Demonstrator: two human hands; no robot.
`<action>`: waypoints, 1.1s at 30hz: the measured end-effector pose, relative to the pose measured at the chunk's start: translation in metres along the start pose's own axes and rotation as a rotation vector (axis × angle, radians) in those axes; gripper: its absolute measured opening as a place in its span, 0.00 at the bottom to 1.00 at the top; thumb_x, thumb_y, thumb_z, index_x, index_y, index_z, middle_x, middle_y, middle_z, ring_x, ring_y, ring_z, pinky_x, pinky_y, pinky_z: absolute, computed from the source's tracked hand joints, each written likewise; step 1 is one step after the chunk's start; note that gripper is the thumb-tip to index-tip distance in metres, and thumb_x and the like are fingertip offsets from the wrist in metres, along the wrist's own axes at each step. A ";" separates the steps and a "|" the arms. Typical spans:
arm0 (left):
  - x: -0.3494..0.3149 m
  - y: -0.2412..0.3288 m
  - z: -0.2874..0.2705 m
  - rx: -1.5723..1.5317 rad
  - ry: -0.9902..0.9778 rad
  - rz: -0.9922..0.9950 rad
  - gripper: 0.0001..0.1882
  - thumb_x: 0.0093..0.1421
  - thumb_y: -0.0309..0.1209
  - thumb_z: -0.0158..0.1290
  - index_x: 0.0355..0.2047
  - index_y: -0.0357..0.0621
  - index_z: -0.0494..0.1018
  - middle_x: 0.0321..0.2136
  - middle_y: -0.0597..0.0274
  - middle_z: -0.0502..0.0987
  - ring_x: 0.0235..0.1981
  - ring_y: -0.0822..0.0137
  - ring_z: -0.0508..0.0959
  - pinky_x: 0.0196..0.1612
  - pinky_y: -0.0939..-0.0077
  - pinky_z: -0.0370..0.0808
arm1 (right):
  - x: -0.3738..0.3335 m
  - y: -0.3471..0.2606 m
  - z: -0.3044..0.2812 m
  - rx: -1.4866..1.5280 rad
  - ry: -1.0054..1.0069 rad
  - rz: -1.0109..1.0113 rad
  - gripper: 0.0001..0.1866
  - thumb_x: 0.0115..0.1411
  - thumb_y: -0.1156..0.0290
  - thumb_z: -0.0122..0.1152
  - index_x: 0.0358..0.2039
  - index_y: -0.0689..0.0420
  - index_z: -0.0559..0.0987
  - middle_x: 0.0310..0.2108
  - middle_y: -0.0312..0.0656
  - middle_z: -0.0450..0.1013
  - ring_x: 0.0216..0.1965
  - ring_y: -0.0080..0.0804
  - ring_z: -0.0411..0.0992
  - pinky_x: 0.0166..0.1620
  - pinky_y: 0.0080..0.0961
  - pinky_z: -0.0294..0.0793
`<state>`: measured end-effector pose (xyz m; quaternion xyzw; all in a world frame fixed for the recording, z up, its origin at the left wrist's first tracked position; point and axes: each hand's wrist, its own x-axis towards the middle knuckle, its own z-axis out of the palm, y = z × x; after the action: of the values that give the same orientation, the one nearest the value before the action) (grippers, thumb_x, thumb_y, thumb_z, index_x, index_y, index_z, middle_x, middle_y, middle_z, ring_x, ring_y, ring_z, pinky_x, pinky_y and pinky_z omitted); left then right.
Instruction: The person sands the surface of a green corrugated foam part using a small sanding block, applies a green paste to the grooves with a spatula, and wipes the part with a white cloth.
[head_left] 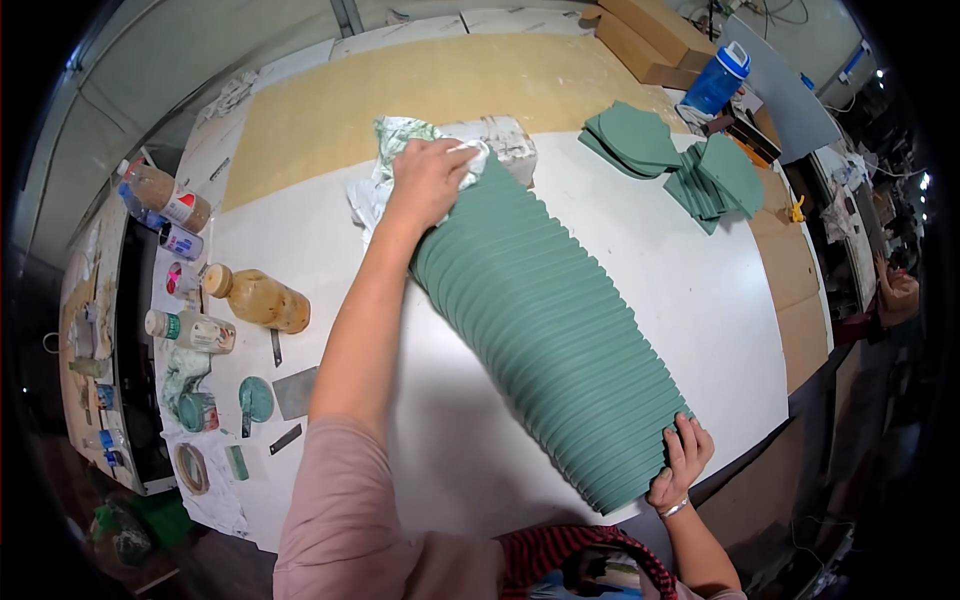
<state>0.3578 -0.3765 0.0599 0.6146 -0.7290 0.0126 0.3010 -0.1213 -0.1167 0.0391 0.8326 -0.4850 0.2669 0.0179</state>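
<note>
A long overlapping row of flat green pieces (545, 320), fanned like shingles, runs slantwise across the white table from the far middle to the near right. My left hand (428, 180) is closed on a crumpled white cloth (400, 130) with green stains, pressed at the row's far end. Just behind that end lies a white wrapped block (505, 145), partly hidden by the cloth. At the near right end, my right hand (685, 460) has its bent fingers over the edge of the last pieces, gripping them.
More green pieces (630, 135) are stacked at the far right, near a blue jug (718, 78) and a cardboard box (655, 40). On the left stand or lie several bottles, including one of yellowish liquid (265, 302), a tape roll (191, 468) and a grey plate (296, 394).
</note>
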 end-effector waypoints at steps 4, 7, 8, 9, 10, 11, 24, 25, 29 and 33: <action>-0.030 -0.046 0.008 -0.113 0.241 -0.147 0.15 0.63 0.30 0.50 0.48 0.45 0.80 0.49 0.51 0.78 0.50 0.50 0.74 0.56 0.61 0.69 | 0.003 -0.004 -0.001 0.002 -0.007 -0.011 0.26 0.62 0.58 0.38 0.46 0.64 0.79 0.55 0.55 0.73 0.59 0.54 0.65 0.59 0.50 0.58; -0.085 -0.053 0.022 -0.586 0.480 -0.566 0.14 0.67 0.27 0.47 0.47 0.33 0.77 0.46 0.46 0.79 0.46 0.56 0.78 0.54 0.66 0.71 | 0.003 -0.002 0.002 -0.002 0.005 -0.012 0.26 0.62 0.58 0.38 0.46 0.64 0.79 0.55 0.55 0.73 0.59 0.54 0.65 0.59 0.49 0.58; -0.124 -0.064 0.033 -0.399 0.420 -0.573 0.13 0.67 0.26 0.47 0.46 0.33 0.77 0.44 0.48 0.79 0.46 0.59 0.78 0.53 0.69 0.71 | 0.005 -0.003 0.003 0.001 0.005 -0.015 0.26 0.62 0.58 0.38 0.46 0.64 0.79 0.55 0.55 0.73 0.59 0.54 0.65 0.59 0.49 0.58; -0.155 -0.072 0.044 -0.217 0.356 -0.579 0.12 0.66 0.25 0.48 0.45 0.33 0.78 0.42 0.50 0.80 0.46 0.61 0.78 0.52 0.71 0.72 | 0.005 -0.003 0.003 0.001 0.009 -0.016 0.27 0.62 0.58 0.38 0.46 0.64 0.79 0.55 0.55 0.73 0.59 0.54 0.65 0.59 0.49 0.59; -0.156 -0.064 0.041 -0.224 0.351 -0.582 0.12 0.66 0.25 0.48 0.45 0.33 0.78 0.42 0.50 0.80 0.46 0.61 0.78 0.52 0.71 0.72 | 0.005 -0.002 0.003 -0.005 0.011 -0.012 0.27 0.62 0.58 0.38 0.46 0.64 0.79 0.55 0.55 0.74 0.59 0.54 0.65 0.59 0.49 0.59; -0.156 -0.057 0.034 -0.283 0.396 -0.585 0.11 0.64 0.23 0.50 0.44 0.33 0.78 0.41 0.49 0.79 0.43 0.56 0.78 0.50 0.69 0.73 | 0.005 -0.002 0.004 -0.010 0.006 -0.011 0.27 0.62 0.58 0.38 0.46 0.64 0.79 0.55 0.55 0.74 0.59 0.54 0.65 0.59 0.49 0.59; -0.045 0.076 0.005 -0.164 0.161 0.122 0.08 0.51 0.24 0.62 0.33 0.46 0.82 0.33 0.62 0.75 0.40 0.56 0.73 0.46 0.62 0.69 | 0.002 -0.004 0.002 -0.003 0.003 -0.016 0.27 0.63 0.57 0.38 0.47 0.64 0.78 0.55 0.55 0.73 0.58 0.54 0.65 0.59 0.48 0.59; -0.043 0.078 0.006 -0.191 0.142 0.113 0.07 0.51 0.24 0.62 0.32 0.47 0.82 0.33 0.62 0.75 0.40 0.57 0.73 0.46 0.63 0.68 | 0.002 -0.003 0.002 0.003 0.010 -0.018 0.27 0.63 0.57 0.38 0.47 0.64 0.78 0.56 0.55 0.73 0.58 0.54 0.65 0.59 0.48 0.59; -0.064 0.061 -0.004 -0.191 0.155 0.140 0.08 0.48 0.23 0.62 0.31 0.46 0.81 0.32 0.62 0.75 0.40 0.57 0.73 0.45 0.63 0.69 | 0.000 0.000 0.003 0.005 0.011 -0.012 0.27 0.63 0.57 0.38 0.46 0.64 0.79 0.55 0.55 0.73 0.59 0.54 0.65 0.59 0.48 0.59; -0.083 0.050 -0.023 -0.242 0.099 -0.005 0.08 0.46 0.20 0.62 0.29 0.43 0.81 0.30 0.61 0.74 0.38 0.56 0.73 0.43 0.62 0.70 | 0.003 0.002 0.002 0.003 0.010 -0.008 0.26 0.63 0.58 0.38 0.45 0.64 0.79 0.54 0.56 0.74 0.59 0.54 0.65 0.59 0.48 0.59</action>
<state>0.3272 -0.2811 0.0585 0.5744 -0.7079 -0.0457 0.4085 -0.1205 -0.1202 0.0379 0.8331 -0.4813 0.2718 0.0204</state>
